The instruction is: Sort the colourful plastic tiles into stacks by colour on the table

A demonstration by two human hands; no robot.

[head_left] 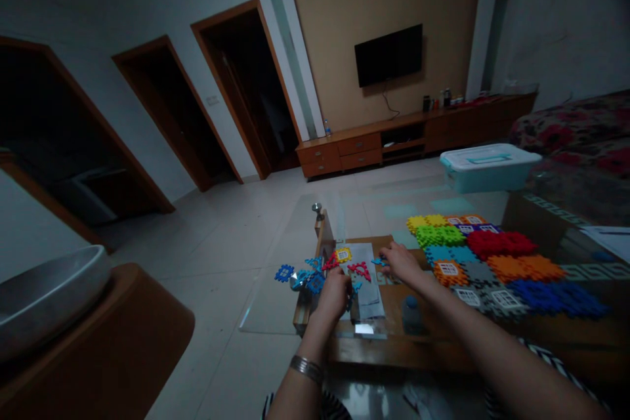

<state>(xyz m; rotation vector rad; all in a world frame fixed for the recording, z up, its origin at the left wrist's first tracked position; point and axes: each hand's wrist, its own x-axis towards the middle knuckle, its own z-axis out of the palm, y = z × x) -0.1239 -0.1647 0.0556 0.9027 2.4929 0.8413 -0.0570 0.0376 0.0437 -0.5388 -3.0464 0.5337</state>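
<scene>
Interlocking plastic tiles show yellow, green, red, orange, blue.

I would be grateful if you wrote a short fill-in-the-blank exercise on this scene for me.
A metal bangle circles the ____ wrist.
The ____ hand is nearer the rows of plastic tiles.
The television is mounted on the ____.

Missing words: left; right; wall.

A silver wrist bangle and black-and-white striped clothing are worn.
</scene>
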